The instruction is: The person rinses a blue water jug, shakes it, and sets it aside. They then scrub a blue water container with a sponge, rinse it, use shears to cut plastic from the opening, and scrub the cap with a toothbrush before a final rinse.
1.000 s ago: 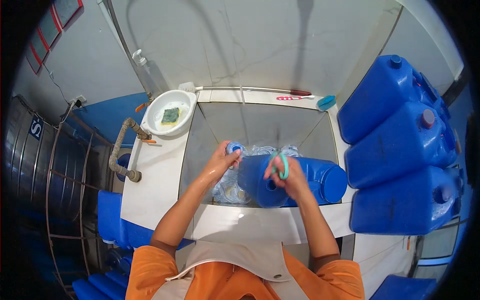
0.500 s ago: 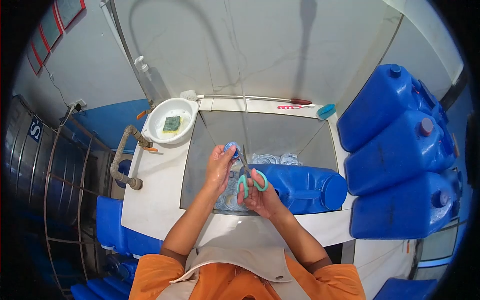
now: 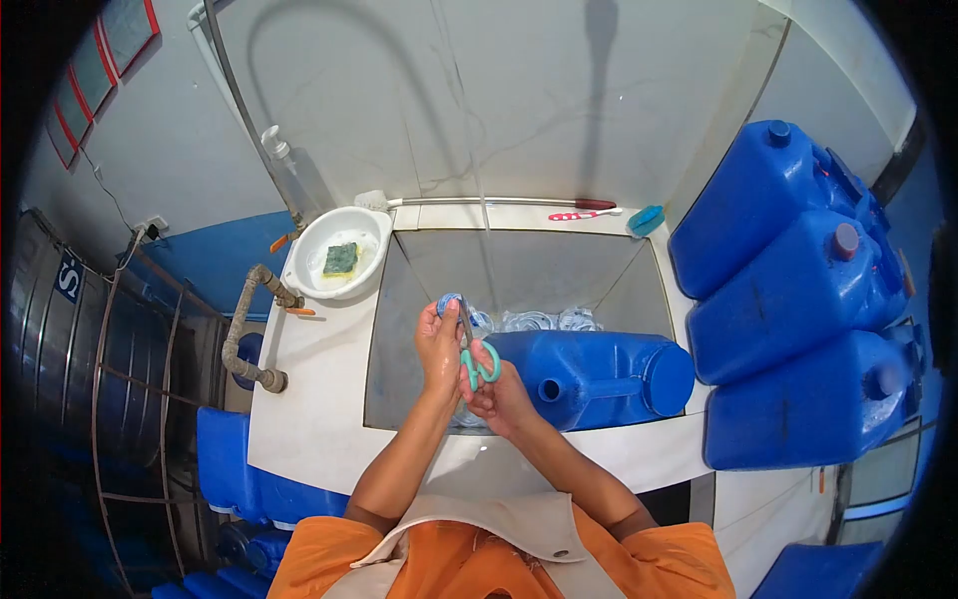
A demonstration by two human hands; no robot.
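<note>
My left hand is closed, pinching a small blue-and-white cap above the sink. In my right hand is a pair of scissors with teal handles, my fingers at the loops. The blades point up and lie against the cap, close together; whether they cut into it is hard to tell. Just right of my hands, a large blue jerrycan lies on its side in the sink, a small round opening facing me. Clear plastic-wrapped pieces lie behind it, partly covered by it.
A white basin with a green-and-yellow sponge stands left on the counter. A pump bottle, a long-handled brush, a red-and-white toothbrush and a teal brush line the back. Several blue jerrycans stand at right.
Both hands have shifted slightly left. The scissors have closed from a wider spread, their handles drawing together, and the blades now meet the cap. The camera view has tilted a little.
</note>
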